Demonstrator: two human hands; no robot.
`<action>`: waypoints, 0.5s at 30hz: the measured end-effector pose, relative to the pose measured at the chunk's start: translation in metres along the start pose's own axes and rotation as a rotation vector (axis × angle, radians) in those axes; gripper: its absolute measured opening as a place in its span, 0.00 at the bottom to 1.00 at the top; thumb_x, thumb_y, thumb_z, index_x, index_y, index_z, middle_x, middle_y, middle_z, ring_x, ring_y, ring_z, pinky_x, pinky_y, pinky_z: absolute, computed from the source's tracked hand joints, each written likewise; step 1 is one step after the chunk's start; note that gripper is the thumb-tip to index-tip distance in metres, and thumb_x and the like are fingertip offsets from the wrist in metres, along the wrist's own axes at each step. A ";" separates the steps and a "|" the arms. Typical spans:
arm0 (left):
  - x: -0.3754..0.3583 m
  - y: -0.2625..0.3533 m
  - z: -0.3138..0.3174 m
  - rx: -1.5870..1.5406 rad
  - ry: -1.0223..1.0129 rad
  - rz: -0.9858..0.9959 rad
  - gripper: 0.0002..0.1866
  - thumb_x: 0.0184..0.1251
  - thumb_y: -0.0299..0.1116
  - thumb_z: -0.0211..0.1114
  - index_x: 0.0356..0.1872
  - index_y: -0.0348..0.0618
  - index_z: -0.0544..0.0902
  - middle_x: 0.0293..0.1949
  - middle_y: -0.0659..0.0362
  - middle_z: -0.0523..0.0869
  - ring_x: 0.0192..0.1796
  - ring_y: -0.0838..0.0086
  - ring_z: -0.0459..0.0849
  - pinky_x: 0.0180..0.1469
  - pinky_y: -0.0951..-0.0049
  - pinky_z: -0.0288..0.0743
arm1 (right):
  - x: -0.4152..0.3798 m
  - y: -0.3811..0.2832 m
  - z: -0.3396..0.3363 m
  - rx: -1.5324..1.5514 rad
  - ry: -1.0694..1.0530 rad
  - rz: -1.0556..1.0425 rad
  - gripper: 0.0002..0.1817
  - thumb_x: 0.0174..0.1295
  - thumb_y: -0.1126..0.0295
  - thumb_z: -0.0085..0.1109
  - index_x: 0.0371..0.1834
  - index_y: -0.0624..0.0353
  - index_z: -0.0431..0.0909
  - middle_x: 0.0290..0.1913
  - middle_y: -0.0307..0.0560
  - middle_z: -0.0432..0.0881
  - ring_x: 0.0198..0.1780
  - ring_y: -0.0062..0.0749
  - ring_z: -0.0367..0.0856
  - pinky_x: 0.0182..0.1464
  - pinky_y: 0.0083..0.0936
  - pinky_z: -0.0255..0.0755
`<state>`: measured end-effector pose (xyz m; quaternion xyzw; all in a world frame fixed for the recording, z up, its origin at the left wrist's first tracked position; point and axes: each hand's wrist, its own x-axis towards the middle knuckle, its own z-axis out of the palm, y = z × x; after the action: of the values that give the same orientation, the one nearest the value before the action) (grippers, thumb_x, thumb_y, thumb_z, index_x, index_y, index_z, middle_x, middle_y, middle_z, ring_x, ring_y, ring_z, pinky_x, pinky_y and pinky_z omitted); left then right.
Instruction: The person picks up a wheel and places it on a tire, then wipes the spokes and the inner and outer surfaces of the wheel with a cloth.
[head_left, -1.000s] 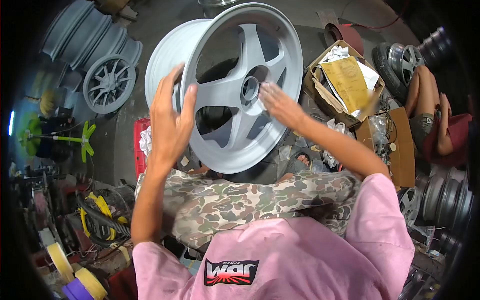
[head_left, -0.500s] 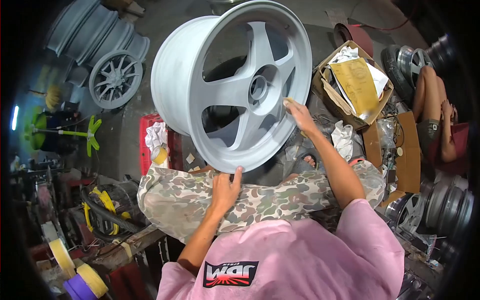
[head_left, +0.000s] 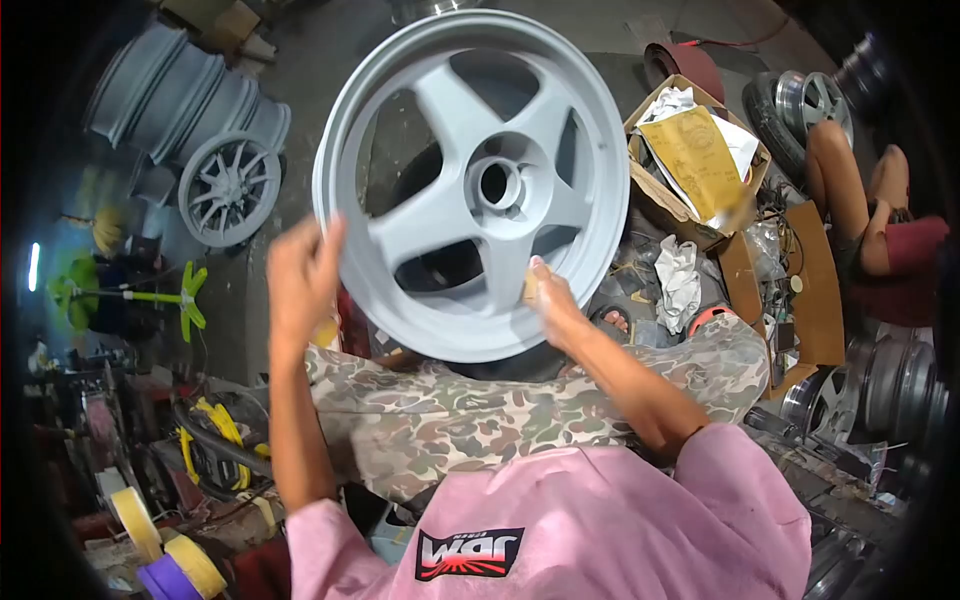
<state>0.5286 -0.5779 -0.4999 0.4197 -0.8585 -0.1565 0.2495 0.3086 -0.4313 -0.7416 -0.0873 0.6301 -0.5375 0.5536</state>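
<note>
A pale grey five-spoke car wheel rim (head_left: 405, 240) stands in front of my knees, its face turned up towards me. My right hand (head_left: 550, 300) pinches a small tan piece of sandpaper (head_left: 530, 288) against the lower spoke, below the hub. At the rim's left edge is my left hand (head_left: 300, 280), thumb pointing up and overlapping the lip; motion smears its fingers.
Grey wheels (head_left: 230, 190) are stacked at the far left near a green fan (head_left: 190, 295). A cardboard box (head_left: 690, 215) of papers stands right, with crumpled white paper (head_left: 680, 280) nearby. Tape rolls (head_left: 135, 520) lie lower left. Another person's legs (head_left: 838, 185) show at right.
The wheel rim has turned to face me more squarely. My left hand has risen from its bottom edge to its left side. My right hand has moved down and left onto the lower spoke.
</note>
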 end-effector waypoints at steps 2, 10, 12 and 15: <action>0.052 0.014 0.007 0.052 0.128 -0.065 0.22 0.79 0.46 0.63 0.31 0.34 0.82 0.20 0.51 0.75 0.22 0.68 0.69 0.29 0.61 0.65 | -0.021 -0.007 0.016 0.185 -0.079 0.084 0.30 0.82 0.48 0.47 0.55 0.70 0.81 0.37 0.38 0.82 0.42 0.24 0.76 0.48 0.27 0.71; 0.068 0.061 0.047 0.030 0.233 0.051 0.22 0.74 0.48 0.68 0.29 0.37 0.78 0.22 0.50 0.80 0.25 0.53 0.77 0.31 0.56 0.69 | -0.011 -0.102 -0.053 -1.166 0.112 -1.251 0.17 0.68 0.70 0.64 0.58 0.60 0.84 0.50 0.52 0.85 0.53 0.48 0.81 0.55 0.39 0.76; 0.066 0.068 0.046 0.059 0.278 0.155 0.21 0.73 0.46 0.69 0.27 0.38 0.78 0.20 0.50 0.78 0.23 0.53 0.76 0.29 0.56 0.67 | 0.013 -0.106 -0.060 -1.364 0.078 -1.397 0.15 0.71 0.68 0.61 0.57 0.58 0.87 0.56 0.46 0.85 0.59 0.47 0.77 0.60 0.40 0.73; 0.069 0.059 0.045 0.006 0.274 0.125 0.24 0.75 0.47 0.68 0.26 0.36 0.75 0.18 0.54 0.70 0.22 0.67 0.64 0.28 0.64 0.63 | 0.023 -0.068 -0.045 -1.373 0.069 -1.342 0.14 0.70 0.67 0.62 0.54 0.57 0.88 0.55 0.42 0.86 0.60 0.46 0.76 0.61 0.41 0.71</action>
<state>0.4291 -0.5945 -0.4885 0.3836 -0.8414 -0.0793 0.3724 0.2316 -0.4485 -0.7117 -0.7192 0.6422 -0.2583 -0.0604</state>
